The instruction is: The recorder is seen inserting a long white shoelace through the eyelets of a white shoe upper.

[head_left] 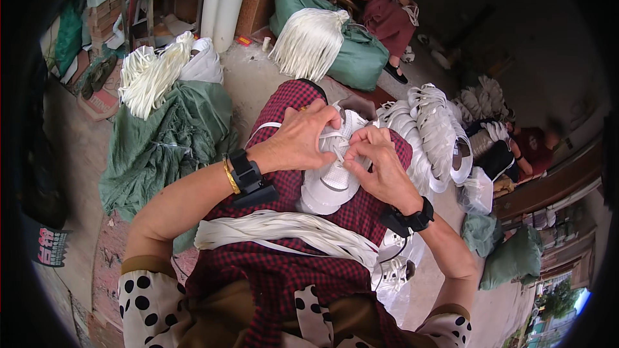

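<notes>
A white sneaker (320,194) lies on my lap, toe toward me, over a red-and-black checked apron (225,264). My left hand (302,134) curls over one side of the lacing, thumb and forefinger bent round a white shoelace (333,135). From the other side my right hand (379,162) pinches the lace between thumb and forefinger, close to the eyelets. Both hands touch the upper part of the shoe; the exact grip of the fingertips is partly hidden. Across my lap, below the toe, rests a bundle of loose white laces (277,229).
Many white shoes (425,129) are stacked to my right. Green sacks (167,148) stand left and ahead, with lace bundles (311,42) on top. White pipes (225,6) rise behind. One person (387,13) sits ahead, another (532,148) far right.
</notes>
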`<act>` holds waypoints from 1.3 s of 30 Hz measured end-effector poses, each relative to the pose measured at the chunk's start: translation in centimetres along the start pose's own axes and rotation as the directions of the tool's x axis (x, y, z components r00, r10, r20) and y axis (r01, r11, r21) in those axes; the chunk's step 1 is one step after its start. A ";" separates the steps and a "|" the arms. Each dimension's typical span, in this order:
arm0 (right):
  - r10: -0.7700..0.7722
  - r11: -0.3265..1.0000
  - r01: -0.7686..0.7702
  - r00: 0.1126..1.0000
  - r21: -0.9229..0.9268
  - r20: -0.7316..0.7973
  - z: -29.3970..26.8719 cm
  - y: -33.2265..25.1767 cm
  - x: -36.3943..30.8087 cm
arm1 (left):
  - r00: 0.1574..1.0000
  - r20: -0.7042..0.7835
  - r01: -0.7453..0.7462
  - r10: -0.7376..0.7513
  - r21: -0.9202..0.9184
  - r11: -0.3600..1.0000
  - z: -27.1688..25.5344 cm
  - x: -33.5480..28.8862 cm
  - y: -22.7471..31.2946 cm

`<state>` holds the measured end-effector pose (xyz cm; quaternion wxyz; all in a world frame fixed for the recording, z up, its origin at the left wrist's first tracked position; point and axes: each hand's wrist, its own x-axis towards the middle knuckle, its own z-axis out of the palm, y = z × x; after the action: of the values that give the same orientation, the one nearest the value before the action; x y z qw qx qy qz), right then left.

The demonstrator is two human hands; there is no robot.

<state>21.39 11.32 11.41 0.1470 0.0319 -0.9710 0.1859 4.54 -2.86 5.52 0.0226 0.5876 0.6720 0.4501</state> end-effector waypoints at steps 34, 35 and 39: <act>0.225 0.964 -0.198 0.963 0.179 -0.146 -0.9 2.0 -0.8 | 0.992 0.069 0.107 -0.110 0.039 0.993 -0.7 0.4 1.0; 0.226 0.963 -0.198 0.962 0.182 -0.152 -0.8 2.6 -1.0 | 0.992 0.069 0.105 -0.106 0.024 0.994 -0.6 0.5 0.9; 0.457 0.718 -0.386 0.889 0.579 0.026 -1.4 3.7 -0.4 | 0.992 0.072 0.097 -0.101 0.061 0.993 -0.6 0.6 1.0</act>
<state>21.72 15.24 11.21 0.1419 -0.1592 -0.8411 0.4971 4.77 -2.85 6.78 0.0532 0.5705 0.7116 0.4065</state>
